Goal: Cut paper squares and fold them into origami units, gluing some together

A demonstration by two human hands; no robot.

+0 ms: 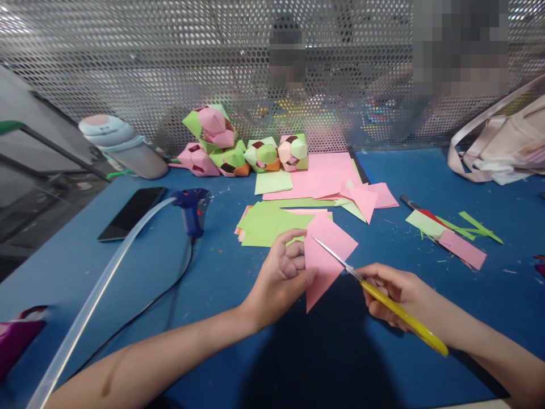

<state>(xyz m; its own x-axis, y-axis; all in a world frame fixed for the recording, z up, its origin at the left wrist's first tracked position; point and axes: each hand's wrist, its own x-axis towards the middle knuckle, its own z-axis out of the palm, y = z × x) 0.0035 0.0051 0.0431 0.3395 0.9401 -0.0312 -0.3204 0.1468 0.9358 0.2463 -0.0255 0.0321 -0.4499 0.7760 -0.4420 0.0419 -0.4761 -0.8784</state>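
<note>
The left forearm comes in from the lower left and slants up over the blue table to the left hand, whose palm turns inward, with the wrist nearly straight. Its thumb presses on the front of a pink sheet along the left edge; the index finger reaches toward the upper edge and the other fingers curl beside it, so the sheet is pinched and tilted above the middle of the table. The right forearm enters from the lower right; the right hand closes around the yellow-handled scissors, back of the hand upward, index finger near the pivot. The blades point up and left across the pink sheet; whether one passes behind it I cannot tell.

To the left, a translucent stick runs up into a blue glue gun with a black cord. Just beyond the left hand lies a stack of green paper; to the right are paper strips. Farther back are a phone, larger pink sheets, folded paper balls, a bottle and a pale bag. Any lettering on the bottle is too small to read. Behind stands a perforated metal screen.
</note>
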